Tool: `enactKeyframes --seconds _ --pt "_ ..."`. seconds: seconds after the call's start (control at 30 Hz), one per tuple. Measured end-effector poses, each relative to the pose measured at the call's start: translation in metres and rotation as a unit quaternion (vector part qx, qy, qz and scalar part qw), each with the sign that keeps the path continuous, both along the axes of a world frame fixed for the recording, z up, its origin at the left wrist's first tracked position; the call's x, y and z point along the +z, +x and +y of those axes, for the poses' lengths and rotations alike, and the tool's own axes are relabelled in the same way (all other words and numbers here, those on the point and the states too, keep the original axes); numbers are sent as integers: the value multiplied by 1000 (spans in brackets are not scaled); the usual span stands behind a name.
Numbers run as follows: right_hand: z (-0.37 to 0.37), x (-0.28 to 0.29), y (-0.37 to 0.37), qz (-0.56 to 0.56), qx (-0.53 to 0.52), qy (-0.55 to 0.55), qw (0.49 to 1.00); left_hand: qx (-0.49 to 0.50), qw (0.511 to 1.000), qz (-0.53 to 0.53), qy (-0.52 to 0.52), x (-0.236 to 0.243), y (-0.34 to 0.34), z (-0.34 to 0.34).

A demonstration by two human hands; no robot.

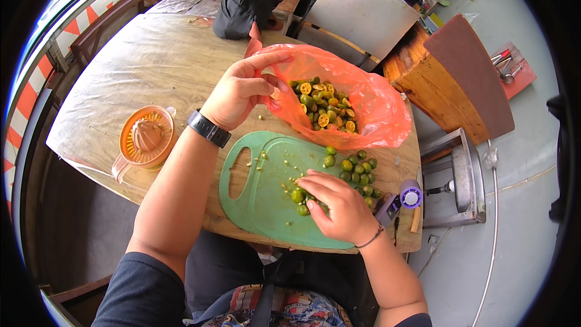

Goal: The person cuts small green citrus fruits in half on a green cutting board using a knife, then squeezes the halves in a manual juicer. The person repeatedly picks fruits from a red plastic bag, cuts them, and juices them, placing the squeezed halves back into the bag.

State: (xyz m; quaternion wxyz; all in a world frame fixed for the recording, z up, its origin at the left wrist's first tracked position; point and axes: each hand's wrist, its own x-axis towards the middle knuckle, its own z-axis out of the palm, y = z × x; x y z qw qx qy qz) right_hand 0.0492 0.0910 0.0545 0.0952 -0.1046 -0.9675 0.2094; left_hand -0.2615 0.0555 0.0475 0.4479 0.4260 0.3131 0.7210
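Observation:
My left hand, with a dark watch band on its wrist, holds the left rim of a thin red plastic bag. Inside the bag lie many cut calamansi limes, some with orange cut faces up. My right hand rests over a few small green calamansi on a green cutting board; its fingers are stretched out and lie over the fruit, thumb apart. Part of that fruit is hidden under the palm. Whole green calamansi sit at the board's right edge. Seeds and bits are scattered on the board.
An orange citrus juicer stands left on the wooden table. A purple and grey handheld fan lies near the right edge. A black bag sits at the back. A wooden cabinet and metal frame stand right.

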Motion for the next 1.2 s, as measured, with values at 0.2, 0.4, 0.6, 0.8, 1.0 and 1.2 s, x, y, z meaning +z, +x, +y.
enactKeyframes --seconds 0.2,0.4,0.6,0.8,1.0,1.2 --pt "-23 -16 7 -29 -57 144 987 -2 1000 5 0 2 3 -2" --pt "-23 -33 -15 29 -71 127 989 17 999 20 22 -2 3 2" --pt "-28 -40 -20 51 -98 173 979 -12 999 -21 22 -5 0 3" --pt "-30 -46 -16 62 -121 207 969 -19 999 -30 14 -3 0 1" --pt "-18 -37 -25 80 -166 157 970 -9 1000 -11 -2 0 2 -2" --pt "2 16 -53 214 -164 126 955 -10 1000 -10 16 1 2 -1"
